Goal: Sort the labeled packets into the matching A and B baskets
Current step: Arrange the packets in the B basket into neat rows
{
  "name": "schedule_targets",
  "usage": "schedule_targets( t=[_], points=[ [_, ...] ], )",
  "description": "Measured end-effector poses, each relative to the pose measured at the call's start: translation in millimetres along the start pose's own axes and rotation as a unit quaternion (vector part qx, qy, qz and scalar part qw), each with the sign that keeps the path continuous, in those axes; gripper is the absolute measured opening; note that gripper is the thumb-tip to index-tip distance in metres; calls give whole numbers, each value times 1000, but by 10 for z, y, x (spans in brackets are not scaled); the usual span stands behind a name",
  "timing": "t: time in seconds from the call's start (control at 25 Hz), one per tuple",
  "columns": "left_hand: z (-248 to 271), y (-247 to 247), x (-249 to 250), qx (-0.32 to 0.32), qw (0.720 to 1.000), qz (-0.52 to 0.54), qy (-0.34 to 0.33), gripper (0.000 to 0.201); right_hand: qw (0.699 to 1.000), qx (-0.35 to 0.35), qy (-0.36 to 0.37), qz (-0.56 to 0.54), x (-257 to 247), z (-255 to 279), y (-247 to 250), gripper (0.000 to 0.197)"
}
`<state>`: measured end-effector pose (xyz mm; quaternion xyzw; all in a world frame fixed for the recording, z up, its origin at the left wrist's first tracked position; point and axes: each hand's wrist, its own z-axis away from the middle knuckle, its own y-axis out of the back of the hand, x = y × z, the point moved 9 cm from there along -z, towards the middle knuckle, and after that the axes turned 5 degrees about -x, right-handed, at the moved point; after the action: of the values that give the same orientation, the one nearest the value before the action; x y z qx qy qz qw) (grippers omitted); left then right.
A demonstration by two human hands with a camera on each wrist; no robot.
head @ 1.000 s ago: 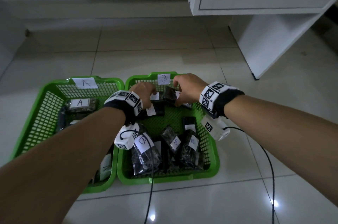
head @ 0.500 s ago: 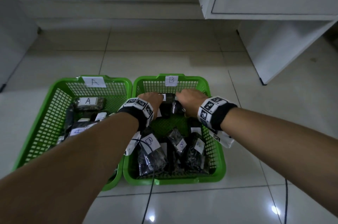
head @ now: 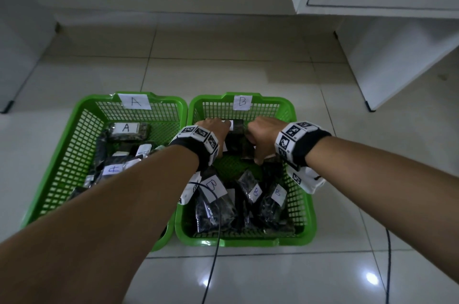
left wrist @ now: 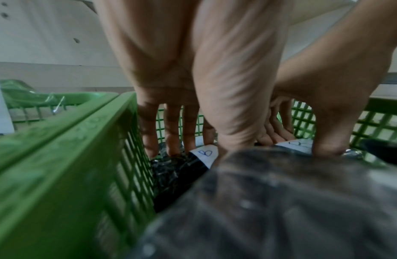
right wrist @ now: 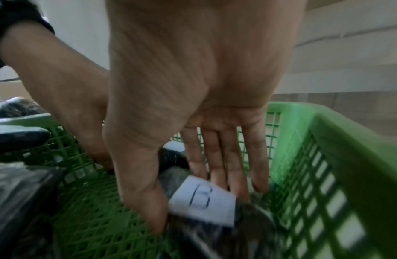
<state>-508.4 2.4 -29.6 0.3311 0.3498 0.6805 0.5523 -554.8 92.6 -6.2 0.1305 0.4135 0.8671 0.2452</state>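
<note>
Two green mesh baskets stand side by side on the floor, basket A point(head: 82, 115) on the left and basket B point(head: 290, 105) on the right. Both hands reach into the far end of basket B. My left hand point(head: 218, 127) pinches a dark packet with a B label point(left wrist: 204, 153) between thumb and straight fingers point(left wrist: 171, 145), low against the basket's left wall. My right hand point(head: 258, 130) holds another dark B packet point(right wrist: 202, 201) the same way, thumb in front and fingers point(right wrist: 226, 180) behind. The two hands nearly touch.
Several more B packets point(head: 216, 204) lie at the near end of basket B. Packets marked A point(head: 126, 130) fill basket A. A white cabinet point(head: 385, 55) stands at the back right, and a black cable point(head: 213, 254) runs over the tiled floor.
Both hands have come down from rim height into the far end of basket B, carrying their packets. The head view has shifted slightly.
</note>
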Motion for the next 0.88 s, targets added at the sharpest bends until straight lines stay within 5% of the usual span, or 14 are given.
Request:
schedule_targets(
  t=[0.52,0.68,0.88],
  points=[
    [-15,-35,-6,-26,999,-18,19,66,1000,24,-10,-6,167,-37,-56,53],
    [-15,-50,-23,-10,1000,-1,6,60,993,38,-54,-97,333,-68,9,21],
    [-10,-31,-1,3,1000,5,-4,55,995,-7,-30,-90,198,-188,-151,17]
  ],
)
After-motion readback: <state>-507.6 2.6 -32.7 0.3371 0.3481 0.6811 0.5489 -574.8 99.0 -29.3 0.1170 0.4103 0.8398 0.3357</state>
